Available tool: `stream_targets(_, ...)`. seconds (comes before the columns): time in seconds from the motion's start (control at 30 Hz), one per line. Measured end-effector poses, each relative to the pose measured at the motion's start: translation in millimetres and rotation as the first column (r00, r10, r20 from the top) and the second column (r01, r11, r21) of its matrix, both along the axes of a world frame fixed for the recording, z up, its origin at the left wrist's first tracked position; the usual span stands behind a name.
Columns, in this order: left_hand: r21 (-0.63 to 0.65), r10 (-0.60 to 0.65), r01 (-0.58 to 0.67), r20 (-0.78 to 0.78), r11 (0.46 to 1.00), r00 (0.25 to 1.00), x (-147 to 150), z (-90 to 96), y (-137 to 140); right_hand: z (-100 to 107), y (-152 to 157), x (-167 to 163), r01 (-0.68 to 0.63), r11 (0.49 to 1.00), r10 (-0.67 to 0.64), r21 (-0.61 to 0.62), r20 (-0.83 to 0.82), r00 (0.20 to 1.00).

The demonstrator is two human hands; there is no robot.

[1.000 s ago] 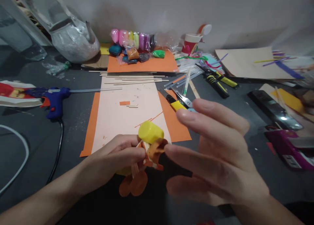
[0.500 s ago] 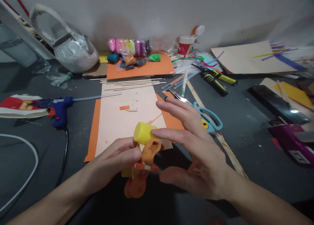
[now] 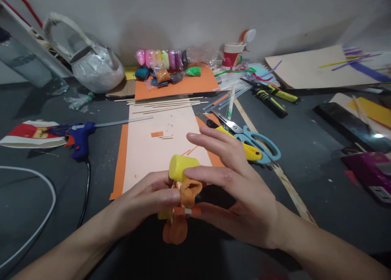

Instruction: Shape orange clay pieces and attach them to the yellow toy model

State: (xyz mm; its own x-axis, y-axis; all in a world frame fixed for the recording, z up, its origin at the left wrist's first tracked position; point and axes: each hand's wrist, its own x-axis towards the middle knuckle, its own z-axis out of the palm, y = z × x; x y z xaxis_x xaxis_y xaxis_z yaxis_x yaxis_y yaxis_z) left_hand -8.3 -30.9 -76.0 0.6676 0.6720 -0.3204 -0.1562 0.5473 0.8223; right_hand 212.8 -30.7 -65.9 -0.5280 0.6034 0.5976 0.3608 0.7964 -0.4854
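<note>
My left hand (image 3: 152, 196) is closed on a small handmade craft model, gripping its left side between thumb and fingers. On top of the model lies a yellow cylinder (image 3: 179, 167). Below that come a hollow orange clay piece (image 3: 190, 192), a short orange-and-cream rod (image 3: 186, 211) and rounded orange clay discs (image 3: 175, 230). Spread and stretched out, my right hand (image 3: 235, 186) has its index fingertip against the cylinder and its thumb tip by the rod's right end. Part of the model is hidden behind my left fingers.
Beyond the hands lies a pale paper sheet (image 3: 161, 125) with thin sticks (image 3: 168, 104). A blue glue gun (image 3: 80, 139) is at left, near a silver kettle (image 3: 94, 70). Scissors (image 3: 261, 145), a yellow cutter (image 3: 252, 151) and yellow-black pliers (image 3: 271, 102) lie right. Clay packs (image 3: 165, 60) sit behind.
My right thumb has come up and in to the rod's right end, narrowing the gap to the index finger. The model has shifted slightly right in view, still in my left hand.
</note>
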Motion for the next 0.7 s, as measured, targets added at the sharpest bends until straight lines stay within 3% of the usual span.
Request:
stream_targets(0.23,-0.033,0.007,-0.006,0.047,0.999,0.999,1.6,2.7,0.4,-1.5,-2.3,2.5,0.087,0.995,-0.088,-0.05,-0.026,0.996)
stream_targets(0.43,0.026,0.043,-0.047,0.151,0.999,0.988,3.7,-1.9,-0.6,4.3,-8.2,2.0,0.096,0.995,-0.096,0.036,-0.004,0.995)
stream_targets(0.7,0.033,0.122,-0.126,0.115,0.991,0.986,2.4,-8.0,-4.6,10.0,-16.7,-1.1,0.182,0.983,-0.182,0.017,0.001,0.983)
